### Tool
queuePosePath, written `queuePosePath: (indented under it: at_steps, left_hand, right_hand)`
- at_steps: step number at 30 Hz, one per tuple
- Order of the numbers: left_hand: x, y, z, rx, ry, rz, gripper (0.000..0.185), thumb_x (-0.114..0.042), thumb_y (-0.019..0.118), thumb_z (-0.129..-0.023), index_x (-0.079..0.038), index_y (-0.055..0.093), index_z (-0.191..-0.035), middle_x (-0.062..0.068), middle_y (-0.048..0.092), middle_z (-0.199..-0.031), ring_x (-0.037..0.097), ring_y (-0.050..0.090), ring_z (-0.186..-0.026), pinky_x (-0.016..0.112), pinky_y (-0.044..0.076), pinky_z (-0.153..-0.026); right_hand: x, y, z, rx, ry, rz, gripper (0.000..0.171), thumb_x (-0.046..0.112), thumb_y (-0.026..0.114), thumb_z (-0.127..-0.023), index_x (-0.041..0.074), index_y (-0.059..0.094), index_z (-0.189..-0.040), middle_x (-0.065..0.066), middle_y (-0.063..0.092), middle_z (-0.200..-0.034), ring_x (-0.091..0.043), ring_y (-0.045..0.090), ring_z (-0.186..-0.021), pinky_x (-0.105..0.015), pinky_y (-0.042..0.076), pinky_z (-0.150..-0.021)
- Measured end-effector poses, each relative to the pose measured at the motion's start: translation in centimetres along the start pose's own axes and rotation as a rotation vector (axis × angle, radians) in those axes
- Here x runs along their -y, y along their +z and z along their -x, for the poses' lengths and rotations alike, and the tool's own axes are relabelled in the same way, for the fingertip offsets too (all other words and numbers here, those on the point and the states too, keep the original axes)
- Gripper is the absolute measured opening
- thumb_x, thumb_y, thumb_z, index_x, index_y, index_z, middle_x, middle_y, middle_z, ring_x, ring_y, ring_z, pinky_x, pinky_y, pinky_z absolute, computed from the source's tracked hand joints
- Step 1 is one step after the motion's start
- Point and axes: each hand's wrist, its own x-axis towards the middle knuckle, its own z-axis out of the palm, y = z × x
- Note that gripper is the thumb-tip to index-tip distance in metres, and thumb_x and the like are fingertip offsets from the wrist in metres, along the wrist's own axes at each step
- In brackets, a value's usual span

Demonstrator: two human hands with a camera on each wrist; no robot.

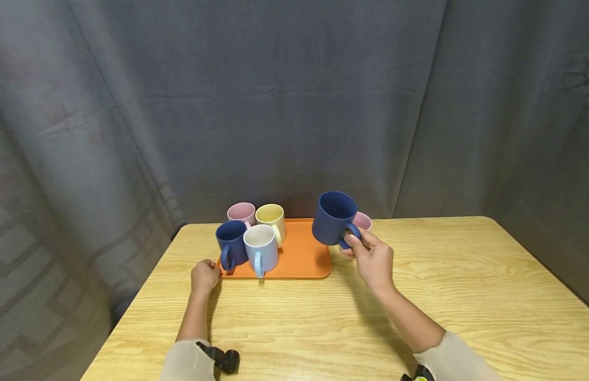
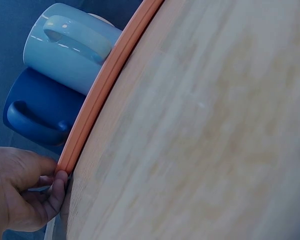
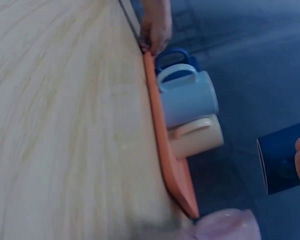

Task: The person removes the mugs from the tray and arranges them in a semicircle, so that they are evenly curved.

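My right hand (image 1: 374, 263) grips a dark blue mug (image 1: 328, 226) by its handle, raised above the right end of an orange tray (image 1: 301, 256). With its fingers and thumb, my left hand (image 2: 27, 192) pinches the tray's near left corner. Grouped on the tray's left half are a second dark blue mug (image 1: 237, 246), a light blue mug (image 1: 264, 255), a yellow mug (image 1: 270, 215) and a pink mug (image 1: 241, 212). Another pink mug (image 1: 363, 220) stands just past the tray's right end, partly hidden behind the raised mug and my right hand.
The tray lies on a wooden table (image 1: 456, 275) near its far edge. Grey curtains (image 1: 275, 106) hang behind and along both sides. Each sleeve carries a wrist camera, and the left one (image 1: 223, 360) shows black.
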Motion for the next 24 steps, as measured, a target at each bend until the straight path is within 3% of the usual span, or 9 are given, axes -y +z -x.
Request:
queuePosePath:
  at_steps: [4, 9, 13, 18, 24]
  left_hand:
    - [0.0, -0.1, 0.0, -0.002, -0.008, -0.005, 0.013, -0.002, 0.054, -0.081, 0.009, 0.058, -0.086, 0.022, 0.061, -0.082, 0.037, 0.055, -0.082, 0.043, 0.045, -0.07]
    - [0.0, -0.1, 0.0, 0.001, -0.011, 0.002, 0.012, -0.002, 0.055, -0.081, 0.009, 0.059, -0.085, 0.021, 0.061, -0.081, 0.036, 0.055, -0.08, 0.038, 0.045, -0.065]
    - [0.0, 0.1, -0.2, 0.0, -0.02, 0.011, 0.011, -0.002, 0.056, -0.081, 0.008, 0.059, -0.084, 0.02, 0.062, -0.079, 0.033, 0.055, -0.077, 0.032, 0.043, -0.058]
    - [0.1, 0.3, -0.3, -0.001, -0.029, 0.019, 0.011, -0.001, 0.056, -0.081, 0.008, 0.059, -0.086, 0.018, 0.062, -0.076, 0.032, 0.056, -0.076, 0.031, 0.044, -0.059]
    - [0.2, 0.1, -0.2, 0.006, -0.018, 0.03, 0.011, 0.0, 0.054, -0.081, 0.009, 0.058, -0.086, 0.016, 0.063, -0.072, 0.031, 0.057, -0.073, 0.032, 0.044, -0.059]
  right_hand:
    - [1.0, -2.1, -0.1, -0.037, -0.01, 0.018, 0.025, -0.001, 0.061, -0.086, -0.012, 0.061, -0.108, -0.029, 0.064, -0.093, -0.001, 0.063, -0.059, -0.018, 0.05, -0.058]
    - [1.5, -4.7, -0.4, -0.123, -0.035, 0.151, 0.023, 0.003, 0.062, -0.086, -0.007, 0.064, -0.107, -0.024, 0.066, -0.09, 0.004, 0.061, -0.059, -0.014, 0.048, -0.055]
    - [1.0, -6.5, -0.8, -0.162, -0.017, 0.204, 0.026, 0.006, 0.062, -0.087, -0.006, 0.064, -0.109, -0.012, 0.068, -0.088, 0.004, 0.061, -0.059, -0.013, 0.047, -0.054]
    - [-0.3, -8.4, -1.1, -0.178, 0.029, 0.287, 0.03, 0.011, 0.063, -0.087, -0.006, 0.063, -0.111, 0.002, 0.068, -0.081, 0.007, 0.059, -0.058, -0.012, 0.044, -0.05]
    - [-1.4, -10.0, -0.9, -0.194, 0.13, 0.358, 0.031, 0.011, 0.061, -0.089, -0.008, 0.061, -0.113, -0.009, 0.069, -0.082, 0.009, 0.057, -0.055, -0.014, 0.038, -0.041]
